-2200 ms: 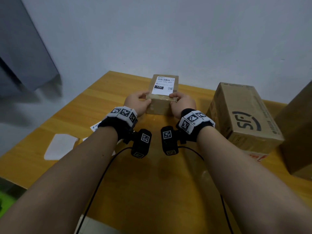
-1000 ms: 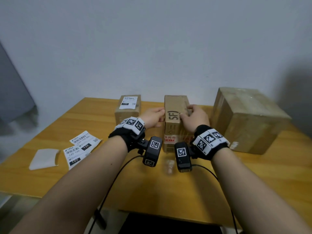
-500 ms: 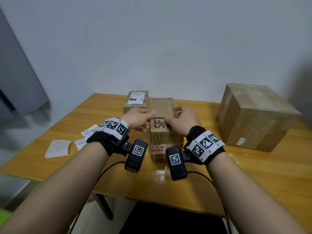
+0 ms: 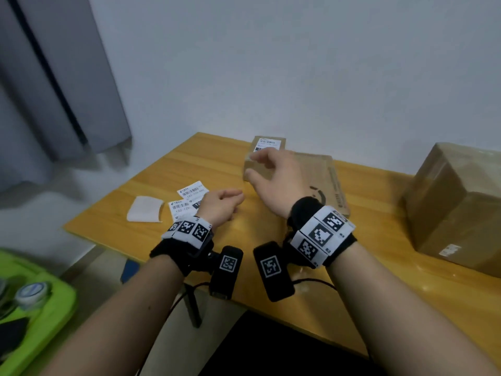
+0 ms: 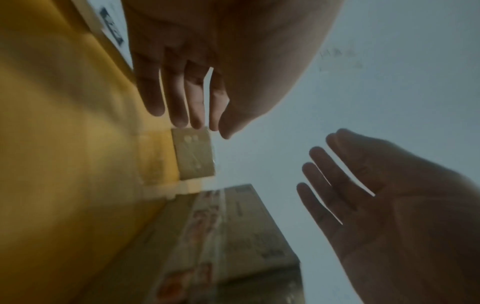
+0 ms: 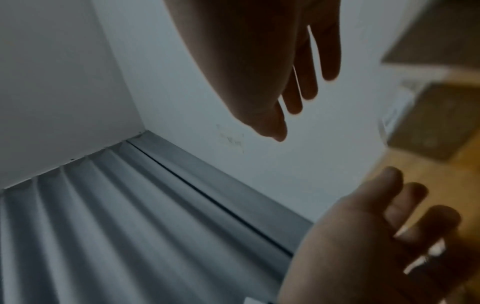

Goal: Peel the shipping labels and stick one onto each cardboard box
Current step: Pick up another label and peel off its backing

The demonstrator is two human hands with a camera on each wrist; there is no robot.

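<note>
My left hand (image 4: pixel 235 198) hovers low over the table with loosely curled fingers and holds nothing; just left of it lie two loose shipping labels (image 4: pixel 189 199). My right hand (image 4: pixel 250 165) is raised and spread, empty, in front of the small box (image 4: pixel 267 147), which carries a label on top. Behind my right wrist lies the medium box (image 4: pixel 325 177) with a black logo and no label in sight. The large box (image 4: pixel 455 202) stands at the right. In the left wrist view both hands (image 5: pixel 197 123) (image 5: pixel 324 164) show relaxed fingers above the small box (image 5: pixel 193 156) and the medium box (image 5: pixel 228 246).
A white backing sheet (image 4: pixel 145 213) lies by the table's left edge, next to the labels. The wooden table (image 4: pixel 244 240) ends close to my wrists. A green tray (image 4: pixel 40 316) with small items sits lower left, off the table. Grey curtain (image 4: pixel 54 77) hangs at left.
Both hands have let go of the medium box. My left hand has moved left toward the loose labels, my right hand has lifted off, and my view has swung left.
</note>
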